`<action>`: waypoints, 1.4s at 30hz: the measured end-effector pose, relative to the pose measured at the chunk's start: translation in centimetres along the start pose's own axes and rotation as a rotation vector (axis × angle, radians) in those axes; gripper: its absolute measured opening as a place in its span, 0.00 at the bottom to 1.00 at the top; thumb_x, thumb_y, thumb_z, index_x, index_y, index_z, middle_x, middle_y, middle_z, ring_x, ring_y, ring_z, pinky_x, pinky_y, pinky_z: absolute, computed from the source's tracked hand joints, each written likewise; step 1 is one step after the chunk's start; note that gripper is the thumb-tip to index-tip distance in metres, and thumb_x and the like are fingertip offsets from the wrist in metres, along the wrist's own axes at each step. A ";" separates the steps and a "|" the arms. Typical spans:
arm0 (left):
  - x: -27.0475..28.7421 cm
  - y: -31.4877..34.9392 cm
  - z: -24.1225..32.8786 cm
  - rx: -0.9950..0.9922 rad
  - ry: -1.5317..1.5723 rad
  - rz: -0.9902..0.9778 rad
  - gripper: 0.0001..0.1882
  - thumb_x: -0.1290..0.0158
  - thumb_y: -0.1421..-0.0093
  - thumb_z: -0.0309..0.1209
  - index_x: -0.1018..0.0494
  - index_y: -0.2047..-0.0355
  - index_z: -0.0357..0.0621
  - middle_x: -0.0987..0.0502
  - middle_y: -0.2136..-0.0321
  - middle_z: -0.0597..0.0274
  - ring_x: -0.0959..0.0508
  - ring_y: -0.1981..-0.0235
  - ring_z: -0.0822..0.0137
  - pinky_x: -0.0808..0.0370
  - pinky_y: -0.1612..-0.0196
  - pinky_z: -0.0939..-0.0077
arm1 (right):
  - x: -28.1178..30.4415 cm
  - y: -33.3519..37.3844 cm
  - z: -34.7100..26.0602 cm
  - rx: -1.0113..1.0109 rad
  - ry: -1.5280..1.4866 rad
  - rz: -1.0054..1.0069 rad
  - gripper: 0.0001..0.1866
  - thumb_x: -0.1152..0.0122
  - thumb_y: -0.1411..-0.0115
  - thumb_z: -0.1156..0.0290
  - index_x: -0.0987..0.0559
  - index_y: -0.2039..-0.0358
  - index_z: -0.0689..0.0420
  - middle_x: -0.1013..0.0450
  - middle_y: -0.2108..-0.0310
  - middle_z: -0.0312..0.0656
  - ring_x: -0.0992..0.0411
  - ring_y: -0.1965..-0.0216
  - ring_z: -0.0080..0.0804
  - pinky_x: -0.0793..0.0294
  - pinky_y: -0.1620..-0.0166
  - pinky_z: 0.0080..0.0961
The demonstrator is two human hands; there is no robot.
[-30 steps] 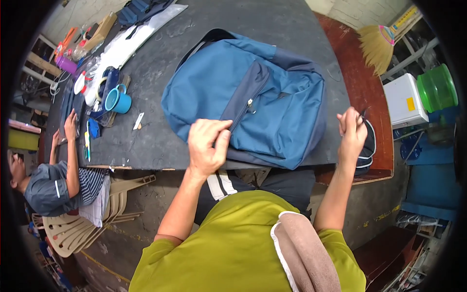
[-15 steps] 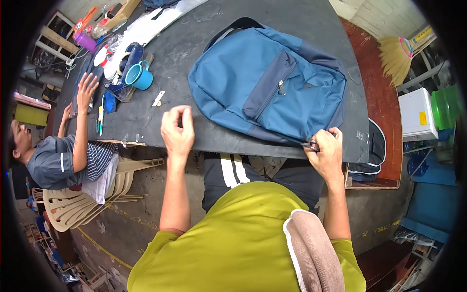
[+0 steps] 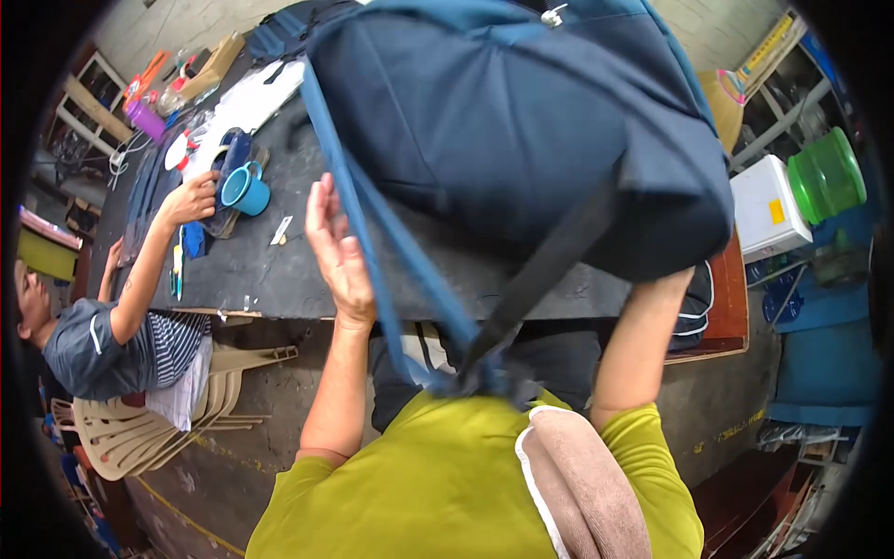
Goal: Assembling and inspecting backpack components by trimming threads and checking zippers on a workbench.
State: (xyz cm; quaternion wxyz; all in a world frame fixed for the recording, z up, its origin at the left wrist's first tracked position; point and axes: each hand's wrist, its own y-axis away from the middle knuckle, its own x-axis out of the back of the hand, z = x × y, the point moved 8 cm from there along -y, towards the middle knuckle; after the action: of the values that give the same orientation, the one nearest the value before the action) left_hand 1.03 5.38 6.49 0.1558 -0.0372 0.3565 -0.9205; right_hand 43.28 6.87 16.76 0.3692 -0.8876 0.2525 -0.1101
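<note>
On the table (image 3: 279,265) — left of the view-blocking backpack (image 3: 512,130) — sits a mug (image 3: 245,193).

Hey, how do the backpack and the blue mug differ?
The backpack is much larger than the mug. The backpack shows mostly dark navy; the mug is bright blue. The backpack appears lifted, straps dangling, while the mug sits toward the table's left side. Both show some blue.

No text is readable — the small yellow rectangular sticker (image 3: 777,211) on the white box-shaped container (image 3: 762,186), near three o'clock, included.
</note>
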 end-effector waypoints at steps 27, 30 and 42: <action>-11.2 0.4 3.7 0.308 0.178 -0.285 0.48 0.30 0.41 0.22 0.38 0.22 0.40 0.20 0.53 0.61 0.20 0.55 0.69 0.20 0.46 0.70 | -5.6 7.6 -1.6 -0.589 -0.100 -0.372 0.18 0.42 0.18 0.61 0.17 0.63 0.60 0.23 0.68 0.33 0.30 0.72 0.16 0.25 0.68 0.21; -14.3 2.4 6.8 0.101 0.279 -0.586 0.47 0.37 0.38 0.19 0.43 0.20 0.34 0.21 0.36 0.46 0.17 0.46 0.61 0.20 0.39 0.66 | -7.9 8.4 -1.5 -0.663 -0.250 -0.539 0.10 0.29 0.26 0.63 0.12 0.60 0.57 0.18 0.65 0.29 0.27 0.70 0.13 0.29 0.66 0.16; -11.0 -0.2 1.9 -0.271 -0.700 -0.659 0.10 0.37 0.47 0.30 0.14 0.62 0.50 0.16 0.58 0.63 0.21 0.37 0.49 0.40 0.27 0.31 | 5.9 3.2 6.2 -0.673 0.059 -0.024 0.20 0.23 0.29 0.61 0.24 0.75 0.45 0.35 0.75 0.19 0.41 0.74 0.11 0.42 0.70 0.19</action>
State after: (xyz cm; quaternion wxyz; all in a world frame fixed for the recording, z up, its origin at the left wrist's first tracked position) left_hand 11.73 7.72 8.46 -0.0390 -0.4745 0.3684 -0.7985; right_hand 49.44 5.54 10.20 0.0469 -0.9590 0.2750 -0.0505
